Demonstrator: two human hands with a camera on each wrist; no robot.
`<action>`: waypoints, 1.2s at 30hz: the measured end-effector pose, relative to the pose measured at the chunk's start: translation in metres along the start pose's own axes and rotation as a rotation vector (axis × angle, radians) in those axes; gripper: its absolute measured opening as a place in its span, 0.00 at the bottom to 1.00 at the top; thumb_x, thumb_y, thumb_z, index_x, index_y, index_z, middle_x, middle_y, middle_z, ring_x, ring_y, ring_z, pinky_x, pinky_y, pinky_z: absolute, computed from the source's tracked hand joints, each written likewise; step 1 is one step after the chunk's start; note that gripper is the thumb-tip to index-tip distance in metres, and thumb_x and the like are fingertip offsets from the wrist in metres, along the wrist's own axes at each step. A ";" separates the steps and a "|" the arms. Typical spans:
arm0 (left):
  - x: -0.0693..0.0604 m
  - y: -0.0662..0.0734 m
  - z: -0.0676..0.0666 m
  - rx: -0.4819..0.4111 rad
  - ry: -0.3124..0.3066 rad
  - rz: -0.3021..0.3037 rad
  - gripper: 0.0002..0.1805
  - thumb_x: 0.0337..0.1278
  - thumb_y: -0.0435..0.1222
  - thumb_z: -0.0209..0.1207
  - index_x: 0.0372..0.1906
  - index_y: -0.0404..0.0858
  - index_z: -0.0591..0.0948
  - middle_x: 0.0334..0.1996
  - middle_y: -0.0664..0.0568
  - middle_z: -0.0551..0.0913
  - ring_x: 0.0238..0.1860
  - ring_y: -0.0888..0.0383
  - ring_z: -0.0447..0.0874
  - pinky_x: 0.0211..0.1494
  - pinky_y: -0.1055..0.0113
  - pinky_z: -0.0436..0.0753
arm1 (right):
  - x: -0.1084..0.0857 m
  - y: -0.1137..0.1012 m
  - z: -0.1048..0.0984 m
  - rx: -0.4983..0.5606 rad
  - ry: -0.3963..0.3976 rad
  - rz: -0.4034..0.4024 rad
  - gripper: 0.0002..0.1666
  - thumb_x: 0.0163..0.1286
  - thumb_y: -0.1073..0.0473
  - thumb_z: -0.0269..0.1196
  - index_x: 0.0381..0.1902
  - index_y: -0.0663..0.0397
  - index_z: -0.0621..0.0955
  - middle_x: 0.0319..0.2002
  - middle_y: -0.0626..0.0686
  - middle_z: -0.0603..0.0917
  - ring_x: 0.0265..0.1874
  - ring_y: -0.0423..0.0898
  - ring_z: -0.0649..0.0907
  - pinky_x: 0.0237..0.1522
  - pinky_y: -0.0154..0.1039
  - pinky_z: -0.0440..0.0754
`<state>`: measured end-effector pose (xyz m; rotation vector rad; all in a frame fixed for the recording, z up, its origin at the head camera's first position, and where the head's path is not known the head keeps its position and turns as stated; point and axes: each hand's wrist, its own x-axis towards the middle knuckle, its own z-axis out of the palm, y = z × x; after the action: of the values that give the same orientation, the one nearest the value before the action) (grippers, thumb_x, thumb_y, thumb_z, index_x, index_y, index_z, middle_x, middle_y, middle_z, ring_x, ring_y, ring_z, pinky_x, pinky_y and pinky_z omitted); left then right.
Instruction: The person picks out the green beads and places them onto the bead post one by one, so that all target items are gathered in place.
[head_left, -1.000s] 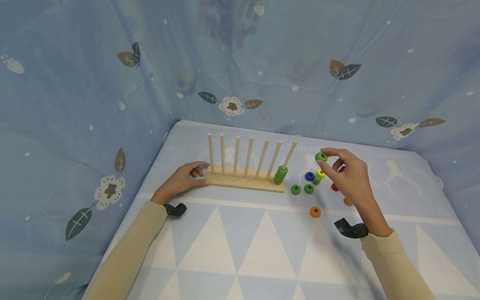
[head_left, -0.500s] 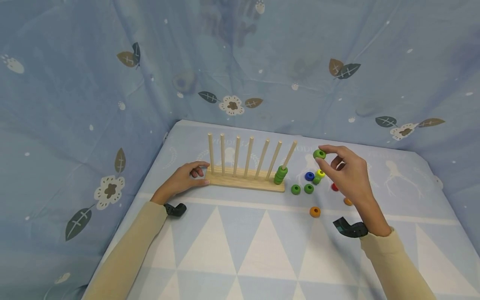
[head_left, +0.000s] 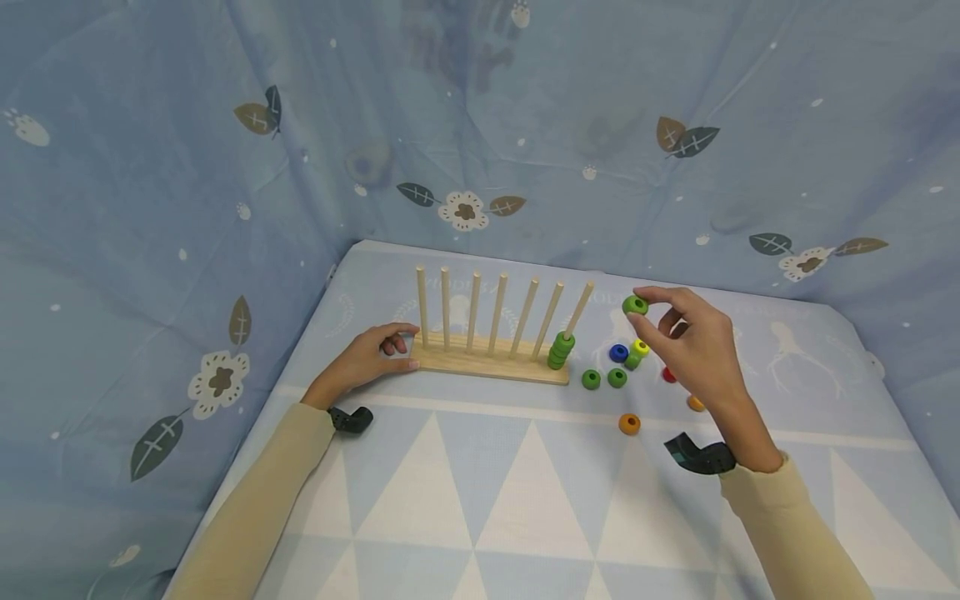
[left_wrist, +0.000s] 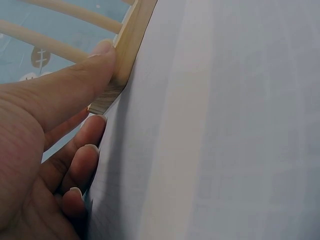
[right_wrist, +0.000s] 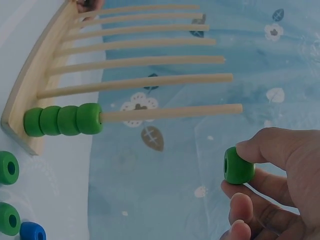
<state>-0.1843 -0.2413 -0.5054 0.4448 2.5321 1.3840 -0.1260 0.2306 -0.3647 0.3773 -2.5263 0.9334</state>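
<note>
My left hand (head_left: 367, 354) grips the left end of a wooden peg rack (head_left: 487, 366), its thumb (left_wrist: 75, 87) lying on the base in the left wrist view. Several upright pegs stand in a row on the rack. A stack of green beads (right_wrist: 67, 120) sits low on the rightmost peg (right_wrist: 175, 112), whose upper part is bare. To the right of that peg, my right hand (head_left: 697, 337) pinches a green bead (head_left: 636, 306) between thumb and fingers, raised off the table. In the right wrist view this bead's hole faces the rack, apart from the peg tip.
Two green beads (head_left: 591, 380) lie just right of the rack. Near them are a blue bead (head_left: 618, 353), a yellow bead (head_left: 640, 348) by another green one, a red bead (head_left: 669, 375) and orange beads (head_left: 629, 424). A patterned blue curtain (head_left: 480, 125) hangs behind the table.
My right hand has moved slightly left and up with the green bead, bringing it nearer the rightmost peg. The left hand and rack stay as they were.
</note>
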 end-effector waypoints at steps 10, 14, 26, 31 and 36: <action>0.000 0.000 0.000 -0.003 0.001 0.007 0.34 0.59 0.39 0.74 0.70 0.39 0.76 0.42 0.45 0.78 0.41 0.48 0.71 0.51 0.53 0.71 | 0.004 -0.006 0.001 0.007 -0.003 -0.008 0.23 0.68 0.59 0.73 0.60 0.52 0.85 0.47 0.55 0.84 0.28 0.43 0.73 0.26 0.24 0.69; 0.000 -0.001 0.000 0.005 0.003 0.010 0.34 0.59 0.40 0.74 0.70 0.39 0.76 0.42 0.45 0.78 0.42 0.48 0.71 0.51 0.53 0.71 | 0.006 -0.009 0.002 0.011 0.001 -0.020 0.22 0.68 0.60 0.73 0.60 0.52 0.85 0.47 0.54 0.84 0.28 0.42 0.73 0.28 0.25 0.69; 0.000 -0.002 0.000 0.016 -0.002 0.015 0.36 0.58 0.43 0.75 0.70 0.41 0.76 0.43 0.45 0.78 0.42 0.49 0.72 0.51 0.54 0.71 | 0.012 -0.016 0.003 0.011 -0.004 -0.043 0.21 0.69 0.59 0.72 0.59 0.52 0.85 0.45 0.52 0.84 0.27 0.42 0.73 0.29 0.26 0.70; 0.001 -0.003 0.000 0.019 -0.001 0.023 0.36 0.58 0.43 0.75 0.70 0.40 0.76 0.43 0.45 0.79 0.42 0.50 0.71 0.51 0.53 0.71 | 0.015 -0.019 0.004 0.020 0.007 -0.068 0.20 0.68 0.59 0.72 0.58 0.51 0.86 0.43 0.50 0.84 0.26 0.42 0.73 0.27 0.26 0.69; 0.001 -0.003 0.000 0.016 -0.001 0.020 0.36 0.58 0.43 0.74 0.70 0.40 0.76 0.43 0.45 0.78 0.42 0.50 0.71 0.50 0.53 0.71 | 0.018 -0.021 0.005 0.035 0.009 -0.095 0.19 0.69 0.60 0.72 0.57 0.51 0.86 0.42 0.50 0.83 0.25 0.42 0.73 0.27 0.27 0.70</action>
<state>-0.1860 -0.2428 -0.5082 0.4743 2.5464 1.3712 -0.1351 0.2099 -0.3475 0.4974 -2.4633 0.9414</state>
